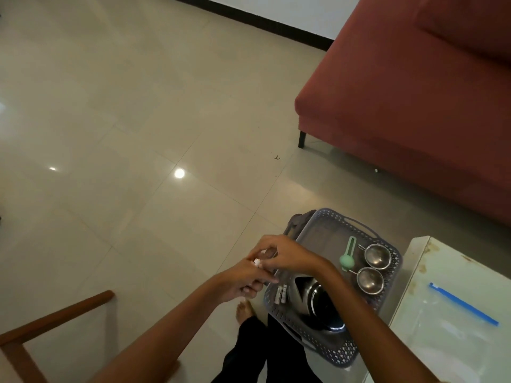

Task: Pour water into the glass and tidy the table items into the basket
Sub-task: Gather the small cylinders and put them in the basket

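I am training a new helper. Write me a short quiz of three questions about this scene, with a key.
1. True or false: the two metal cups lie inside the basket.
2. What lies on the table? A) a bag with a blue strip B) a bottle C) a plate
3. What colour is the small item held between the left hand and the right hand?
Key: 1 true; 2 A; 3 white.
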A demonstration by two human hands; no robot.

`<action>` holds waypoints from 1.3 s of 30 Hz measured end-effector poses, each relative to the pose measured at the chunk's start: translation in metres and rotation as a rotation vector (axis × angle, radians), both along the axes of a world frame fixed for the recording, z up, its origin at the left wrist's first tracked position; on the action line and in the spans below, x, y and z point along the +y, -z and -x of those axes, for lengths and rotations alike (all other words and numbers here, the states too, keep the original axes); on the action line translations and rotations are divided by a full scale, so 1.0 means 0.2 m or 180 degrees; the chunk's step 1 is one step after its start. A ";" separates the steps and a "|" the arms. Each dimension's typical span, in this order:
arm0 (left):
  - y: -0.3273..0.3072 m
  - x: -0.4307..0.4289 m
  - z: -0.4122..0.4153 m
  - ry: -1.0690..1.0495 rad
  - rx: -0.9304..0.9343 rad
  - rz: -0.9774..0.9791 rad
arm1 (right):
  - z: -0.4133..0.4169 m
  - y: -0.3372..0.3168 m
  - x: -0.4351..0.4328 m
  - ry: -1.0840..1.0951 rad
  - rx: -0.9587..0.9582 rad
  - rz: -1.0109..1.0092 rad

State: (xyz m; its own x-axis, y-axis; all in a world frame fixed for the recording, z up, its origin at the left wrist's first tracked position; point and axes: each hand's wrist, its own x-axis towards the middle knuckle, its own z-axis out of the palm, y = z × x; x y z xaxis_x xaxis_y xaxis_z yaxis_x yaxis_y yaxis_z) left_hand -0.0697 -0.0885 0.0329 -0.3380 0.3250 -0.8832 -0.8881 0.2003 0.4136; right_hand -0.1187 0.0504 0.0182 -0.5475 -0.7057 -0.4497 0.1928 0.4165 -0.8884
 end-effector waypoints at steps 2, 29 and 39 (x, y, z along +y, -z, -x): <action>0.00 0.01 0.00 0.0046 -0.0035 -0.0118 | -0.01 0.00 0.03 0.0079 -0.0021 -0.0030; 0.09 0.06 0.05 -0.0775 0.0524 0.0788 | 0.12 0.49 0.40 0.1426 -0.0068 -0.1973; 0.13 0.00 0.03 -0.0915 0.0383 0.0799 | 0.11 0.78 0.31 0.1216 -0.0190 -0.2377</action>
